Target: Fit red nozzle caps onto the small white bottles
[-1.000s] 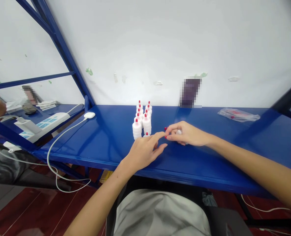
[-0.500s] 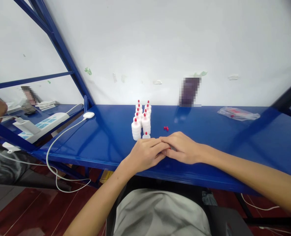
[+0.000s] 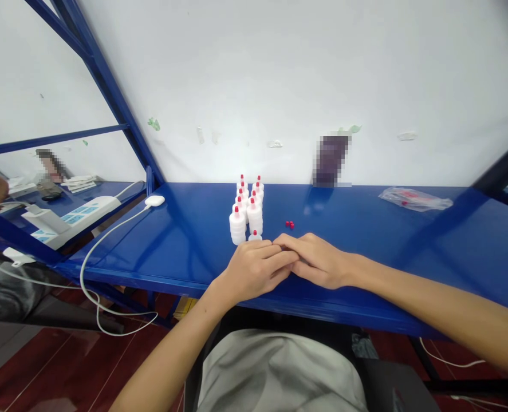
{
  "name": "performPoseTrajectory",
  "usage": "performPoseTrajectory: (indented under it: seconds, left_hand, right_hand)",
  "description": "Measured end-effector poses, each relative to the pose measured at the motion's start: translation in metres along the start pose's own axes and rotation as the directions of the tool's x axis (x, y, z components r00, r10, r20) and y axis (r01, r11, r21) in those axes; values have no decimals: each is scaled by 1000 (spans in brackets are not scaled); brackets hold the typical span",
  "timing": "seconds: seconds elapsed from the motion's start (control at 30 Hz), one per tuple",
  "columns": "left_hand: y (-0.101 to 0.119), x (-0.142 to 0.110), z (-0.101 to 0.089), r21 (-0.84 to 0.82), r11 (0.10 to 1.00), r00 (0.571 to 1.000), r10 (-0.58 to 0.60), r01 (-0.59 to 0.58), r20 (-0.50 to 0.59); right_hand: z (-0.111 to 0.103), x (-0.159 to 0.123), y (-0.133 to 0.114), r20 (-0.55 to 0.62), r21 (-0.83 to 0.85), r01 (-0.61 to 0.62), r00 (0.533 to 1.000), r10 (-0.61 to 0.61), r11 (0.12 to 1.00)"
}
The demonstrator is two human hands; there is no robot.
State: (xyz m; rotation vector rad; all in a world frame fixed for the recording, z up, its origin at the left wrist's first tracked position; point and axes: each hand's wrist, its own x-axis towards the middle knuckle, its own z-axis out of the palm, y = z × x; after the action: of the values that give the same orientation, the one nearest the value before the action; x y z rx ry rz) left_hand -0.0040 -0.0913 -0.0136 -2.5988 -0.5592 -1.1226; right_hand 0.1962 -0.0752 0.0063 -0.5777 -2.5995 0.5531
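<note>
My left hand and my right hand meet at the front of the blue table, fingers curled in and overlapping. Whatever lies between them is hidden behind the fingers. Just beyond my left hand stand white squeeze bottles with red tips, upright in two rows running toward the wall. The closest bottle on the right is mostly covered by my left hand. Past my right hand's fingertips, several small red caps lie grouped on the table.
A clear plastic bag with red pieces inside lies at the back right. A phone-like dark shape, pixelated, leans against the wall. On the left are a white cable, a power strip, a blue frame post and part of another person.
My right hand's fingers have shifted slightly left over my left fingertips. A small red spot seen between the hands half a second ago is now covered. Bottles and loose caps have stayed put.
</note>
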Motion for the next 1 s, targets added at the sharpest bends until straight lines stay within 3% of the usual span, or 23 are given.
performPoseTrajectory:
  seconds: [0.07,0.13,0.2,0.3,0.4,0.5,0.67,0.83,0.9,1.0]
  left_hand:
    - [0,0,-2,-61,997,995,-61,56,-74]
    - [-1,-1,-5,-110,975,961,-209,192,-180]
    - [-3,-2,-7,-123,924,887,-383,363,-259]
    - [-6,-3,-7,-81,837,790,-540,542,-292]
    - [-7,-3,-5,7,768,745,-619,641,-249]
    - [-6,-2,-4,142,676,690,-710,724,-138]
    - [-8,0,-3,405,568,618,-786,716,9]
    - [-9,-2,-1,439,578,629,-777,688,38]
    - [-9,-3,-1,386,622,666,-745,681,26]
    - [-6,-4,-1,255,763,774,-629,594,79]
  right_hand:
    - [-1,0,5,-44,24,38,998,-37,999]
    - [-4,-1,12,-99,-21,-16,995,14,1000]
    - [-9,-1,20,-173,-140,-184,972,158,973]
    - [-19,-1,35,-240,-331,-437,896,373,836]
    - [-25,-2,47,-224,-411,-531,846,483,741]
    - [-27,-2,52,-219,-441,-559,826,520,702]
    - [-25,1,47,-185,-459,-558,821,540,691]
    - [-25,2,44,-168,-476,-551,822,544,685]
    - [-25,2,46,-169,-480,-550,822,544,683]
    - [-24,2,49,-181,-484,-554,821,542,677]
